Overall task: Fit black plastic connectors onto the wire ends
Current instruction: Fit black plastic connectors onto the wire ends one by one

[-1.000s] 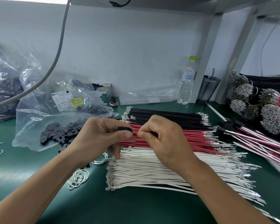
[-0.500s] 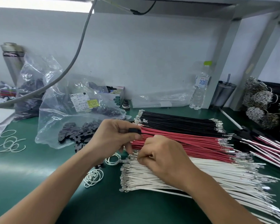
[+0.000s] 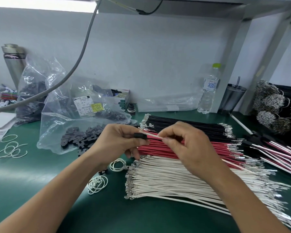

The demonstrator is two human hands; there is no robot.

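Note:
My left hand (image 3: pixel 119 142) pinches a small black plastic connector (image 3: pixel 140 136) above the wire stacks. My right hand (image 3: pixel 185 145) pinches a white wire (image 3: pixel 154 135) whose left end meets the connector. Below the hands lie three flat stacks of cut wires with metal terminals: black wires (image 3: pixel 183 126) at the back, red wires (image 3: pixel 160 149) in the middle, white wires (image 3: pixel 168 179) nearest me. Loose black connectors (image 3: pixel 77 139) spill from an open clear bag (image 3: pixel 57 125) to the left.
Finished red-and-white harnesses (image 3: pixel 279 152) and bundled wire coils (image 3: pixel 272 105) sit at the right. A water bottle (image 3: pixel 208 91), a dark cup (image 3: pixel 232 98) and a small box (image 3: pixel 123 100) stand along the back wall. White rubber bands (image 3: pixel 97 184) lie on the green mat (image 3: pixel 40 182).
My right hand went down to the white stack, then rose with a white wire to the connector held in my left hand. The camera has shifted slightly.

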